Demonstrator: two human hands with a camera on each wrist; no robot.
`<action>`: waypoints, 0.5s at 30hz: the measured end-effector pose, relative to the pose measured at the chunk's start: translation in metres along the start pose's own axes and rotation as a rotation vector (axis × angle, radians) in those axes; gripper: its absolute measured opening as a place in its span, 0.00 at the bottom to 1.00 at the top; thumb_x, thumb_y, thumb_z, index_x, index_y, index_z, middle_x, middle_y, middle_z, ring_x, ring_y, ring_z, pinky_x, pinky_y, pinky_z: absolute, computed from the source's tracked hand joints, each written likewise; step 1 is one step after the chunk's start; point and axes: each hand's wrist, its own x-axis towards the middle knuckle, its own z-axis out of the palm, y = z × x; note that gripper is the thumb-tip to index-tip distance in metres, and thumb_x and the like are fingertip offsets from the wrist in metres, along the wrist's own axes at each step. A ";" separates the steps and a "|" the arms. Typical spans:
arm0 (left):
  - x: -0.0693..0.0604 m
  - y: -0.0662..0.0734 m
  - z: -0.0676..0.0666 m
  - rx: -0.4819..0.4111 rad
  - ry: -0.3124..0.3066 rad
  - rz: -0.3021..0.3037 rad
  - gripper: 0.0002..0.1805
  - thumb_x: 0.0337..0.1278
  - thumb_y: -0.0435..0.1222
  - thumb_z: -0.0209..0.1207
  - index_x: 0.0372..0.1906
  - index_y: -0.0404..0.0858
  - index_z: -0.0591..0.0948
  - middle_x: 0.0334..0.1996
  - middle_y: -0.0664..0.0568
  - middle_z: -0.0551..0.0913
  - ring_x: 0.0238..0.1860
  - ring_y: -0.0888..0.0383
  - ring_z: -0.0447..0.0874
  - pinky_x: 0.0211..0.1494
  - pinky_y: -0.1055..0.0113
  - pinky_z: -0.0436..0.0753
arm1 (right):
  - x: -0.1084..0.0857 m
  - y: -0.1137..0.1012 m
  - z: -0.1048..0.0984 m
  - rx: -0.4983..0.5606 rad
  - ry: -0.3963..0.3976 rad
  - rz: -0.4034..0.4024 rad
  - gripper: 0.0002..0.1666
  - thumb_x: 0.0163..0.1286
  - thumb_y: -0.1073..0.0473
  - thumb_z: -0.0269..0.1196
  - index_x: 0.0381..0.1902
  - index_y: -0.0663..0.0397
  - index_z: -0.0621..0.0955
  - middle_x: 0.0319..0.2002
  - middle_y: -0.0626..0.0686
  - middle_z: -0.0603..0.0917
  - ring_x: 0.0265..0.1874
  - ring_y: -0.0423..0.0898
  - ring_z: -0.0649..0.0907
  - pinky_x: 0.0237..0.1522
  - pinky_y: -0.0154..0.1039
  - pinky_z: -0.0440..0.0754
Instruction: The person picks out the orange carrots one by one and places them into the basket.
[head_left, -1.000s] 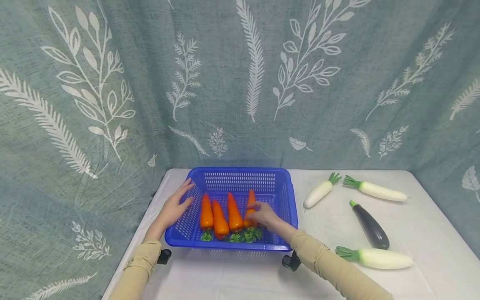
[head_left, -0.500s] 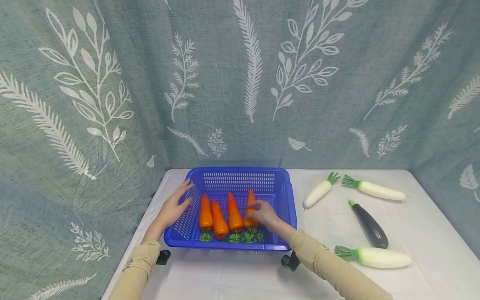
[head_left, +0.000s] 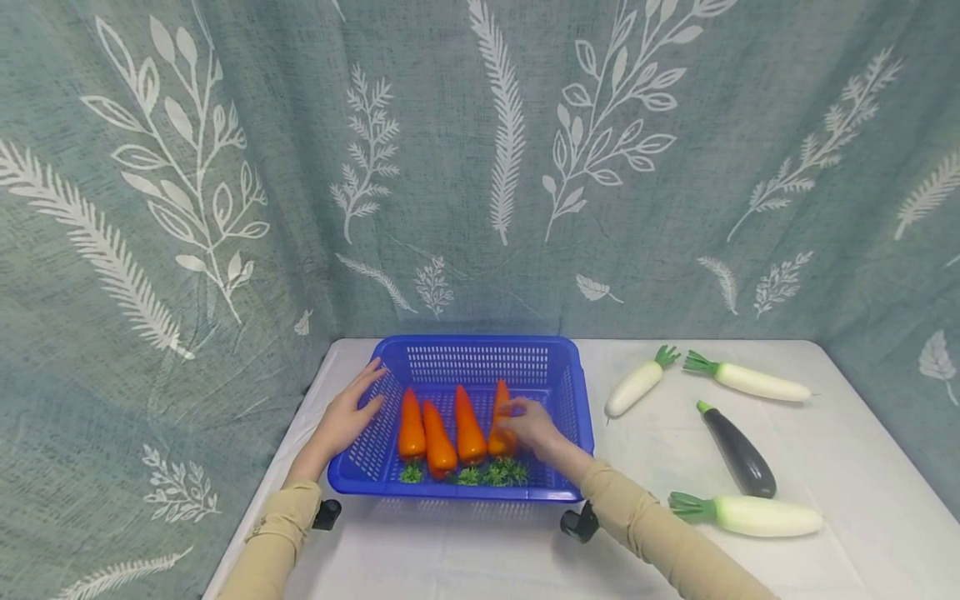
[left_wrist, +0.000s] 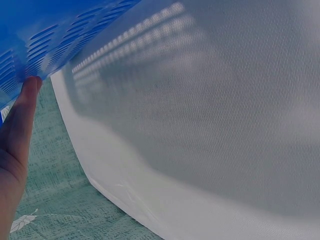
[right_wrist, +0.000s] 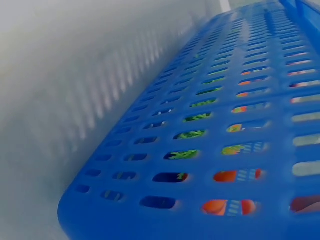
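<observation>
A blue slotted basket (head_left: 480,492) with several orange carrots inside stands on the white table. The carrots lie side by side, tips to the back and green tops to the front. My right hand (head_left: 528,425) reaches over the basket's right side and holds the rightmost carrot (head_left: 501,446) between thumb and curled fingers; the hand is slightly blurred. At the left rim, my left hand (head_left: 347,417) rests with its fingers extended. In the left wrist view, part of that hand (left_wrist: 17,135) touches the basket's wall (left_wrist: 55,40). Only slotted wall (right_wrist: 210,130) fills most of the right wrist view.
To the right of the basket lie a white radish (head_left: 636,387), a second radish (head_left: 761,383) at the back, a dark eggplant (head_left: 738,450) and a third radish (head_left: 768,515) nearer the front. A leaf-patterned curtain (head_left: 450,167) hangs behind and beside the table.
My right hand has barely shifted at the rightmost carrot, its thumb slightly higher. The left hand, basket and other vegetables stay where they were.
</observation>
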 end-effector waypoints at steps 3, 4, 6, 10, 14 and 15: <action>-0.001 0.000 0.000 0.003 0.005 0.006 0.26 0.67 0.32 0.49 0.68 0.33 0.64 0.74 0.40 0.55 0.72 0.37 0.54 0.72 0.41 0.56 | 0.000 -0.001 0.000 0.052 0.003 0.031 0.23 0.55 0.69 0.62 0.51 0.68 0.78 0.48 0.65 0.81 0.27 0.42 0.77 0.30 0.34 0.81; -0.001 0.000 0.000 0.001 0.008 0.009 0.26 0.67 0.32 0.49 0.68 0.33 0.64 0.74 0.40 0.55 0.72 0.37 0.54 0.71 0.41 0.57 | 0.000 -0.001 -0.001 0.062 0.008 0.034 0.23 0.55 0.68 0.62 0.52 0.67 0.78 0.48 0.64 0.80 0.28 0.42 0.77 0.31 0.35 0.81; -0.002 0.001 0.000 -0.001 0.014 0.016 0.26 0.67 0.32 0.49 0.68 0.32 0.64 0.73 0.40 0.55 0.72 0.37 0.54 0.71 0.40 0.57 | 0.000 -0.001 -0.002 0.078 0.022 0.039 0.24 0.56 0.68 0.61 0.53 0.67 0.77 0.47 0.64 0.81 0.28 0.42 0.77 0.33 0.37 0.82; -0.003 0.002 0.001 0.000 0.018 0.025 0.25 0.67 0.32 0.49 0.68 0.32 0.65 0.73 0.39 0.56 0.71 0.37 0.55 0.71 0.40 0.58 | -0.002 -0.001 -0.004 0.094 0.046 0.015 0.25 0.57 0.66 0.61 0.54 0.67 0.77 0.45 0.65 0.82 0.33 0.46 0.81 0.37 0.43 0.84; -0.002 0.001 0.001 0.015 0.010 0.019 0.26 0.67 0.32 0.48 0.68 0.33 0.65 0.74 0.40 0.55 0.72 0.37 0.55 0.71 0.41 0.58 | -0.008 -0.001 -0.007 0.096 0.028 -0.022 0.25 0.58 0.65 0.60 0.55 0.66 0.76 0.49 0.67 0.81 0.45 0.54 0.82 0.46 0.51 0.83; -0.002 0.000 0.001 0.019 0.009 0.017 0.26 0.67 0.32 0.48 0.68 0.33 0.65 0.74 0.41 0.55 0.72 0.37 0.55 0.71 0.41 0.58 | -0.010 -0.001 -0.008 0.095 0.021 -0.035 0.25 0.59 0.65 0.60 0.55 0.66 0.76 0.50 0.67 0.80 0.48 0.56 0.81 0.47 0.52 0.83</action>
